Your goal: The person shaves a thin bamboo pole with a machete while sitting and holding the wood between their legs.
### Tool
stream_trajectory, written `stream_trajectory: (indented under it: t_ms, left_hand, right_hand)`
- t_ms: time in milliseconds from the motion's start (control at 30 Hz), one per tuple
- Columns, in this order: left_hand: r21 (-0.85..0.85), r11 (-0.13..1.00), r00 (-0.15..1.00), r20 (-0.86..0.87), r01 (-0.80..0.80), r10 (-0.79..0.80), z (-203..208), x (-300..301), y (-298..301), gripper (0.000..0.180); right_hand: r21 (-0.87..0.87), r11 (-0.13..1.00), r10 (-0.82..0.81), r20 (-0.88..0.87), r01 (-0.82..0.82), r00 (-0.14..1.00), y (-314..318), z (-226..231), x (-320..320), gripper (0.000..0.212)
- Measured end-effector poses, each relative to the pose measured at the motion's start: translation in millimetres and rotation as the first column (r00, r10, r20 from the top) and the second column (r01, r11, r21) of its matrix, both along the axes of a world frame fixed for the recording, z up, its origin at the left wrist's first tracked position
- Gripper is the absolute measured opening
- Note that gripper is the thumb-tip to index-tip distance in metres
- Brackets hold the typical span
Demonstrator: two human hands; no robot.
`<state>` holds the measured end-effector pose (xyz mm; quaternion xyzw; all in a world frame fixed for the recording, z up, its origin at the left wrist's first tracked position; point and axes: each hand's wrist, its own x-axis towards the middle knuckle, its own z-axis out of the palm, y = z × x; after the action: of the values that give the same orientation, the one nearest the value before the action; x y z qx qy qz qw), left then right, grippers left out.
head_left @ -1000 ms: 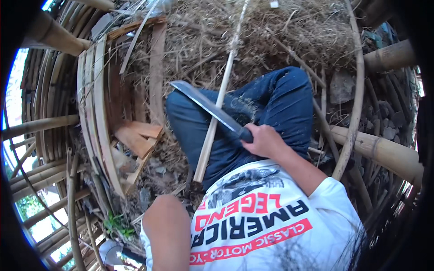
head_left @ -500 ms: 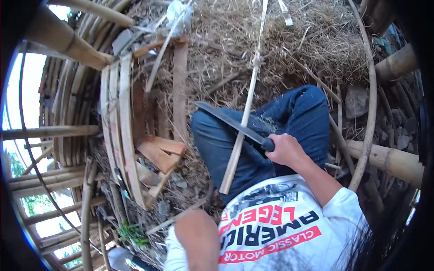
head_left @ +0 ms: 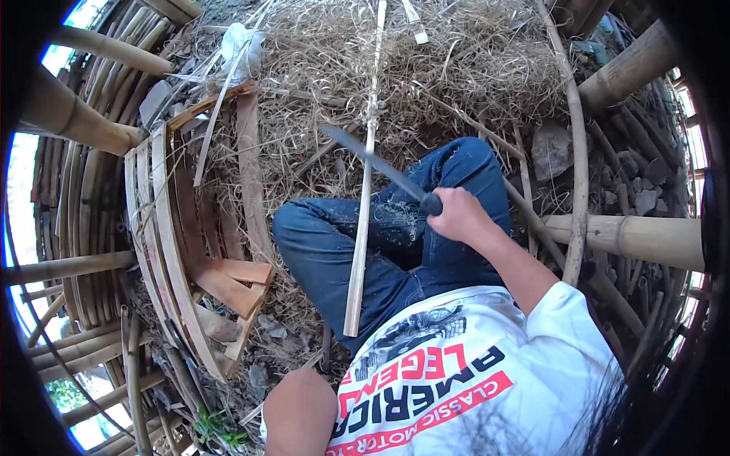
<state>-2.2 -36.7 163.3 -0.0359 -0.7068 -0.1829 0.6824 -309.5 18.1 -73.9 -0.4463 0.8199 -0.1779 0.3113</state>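
Observation:
My right hand (head_left: 461,216) is closed round the dark handle of a long knife (head_left: 384,169). Its blade points to the far left and crosses a long pale bamboo strip (head_left: 362,243). The strip's near end rests over my crossed legs in blue jeans (head_left: 319,239), while its far part runs out over a bed of shavings. Whether the edge is touching the strip is hard to tell. Of my left arm only the bent part (head_left: 300,414) shows at the lower edge; the left hand is out of sight. Small shavings cling to the jeans.
A wooden slatted crate (head_left: 171,251) stands on its side at the left. Dry shavings (head_left: 487,68) cover the ground ahead, with a white plastic bag (head_left: 242,49) at their far left. Thick bamboo poles (head_left: 631,237) and stones (head_left: 553,148) lie at the right.
The knife has moved away from me along the bamboo strip, with my right hand still round the handle. The whole view has shifted, so the surroundings sit further left.

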Motion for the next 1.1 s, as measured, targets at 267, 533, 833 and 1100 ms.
stream_trajectory:
  t_ms: [267, 533, 833, 1100]
  left_hand:
    - [-0.017, 1.000, 1.000, -0.018, 0.001, -0.001, 2.2, -1.0, -0.3, 0.027]
    - [-0.026, 0.999, 1.000, -0.025, -0.019, 0.018, 8.9, 0.0, 6.0, 0.026]
    - [-0.028, 0.999, 1.000, -0.009, -0.020, 0.020, 10.5, -3.3, 8.3, 0.025]
    - [-0.040, 0.999, 1.000, -0.012, -0.019, 0.018, 10.1, -5.3, 6.5, 0.024]
  right_hand:
    - [0.046, 0.995, 0.089, -0.102, -0.085, 0.991, 13.6, 5.8, -7.0, 0.023]
    - [0.045, 0.992, 0.124, -0.067, -0.121, 0.990, 23.4, 3.9, -12.3, 0.028]
    - [0.068, 0.997, 0.051, -0.064, -0.046, 0.997, 28.2, 7.2, -21.1, 0.025]
    - [0.037, 0.998, -0.040, -0.024, 0.041, 0.999, 34.4, 7.6, -21.4, 0.021]
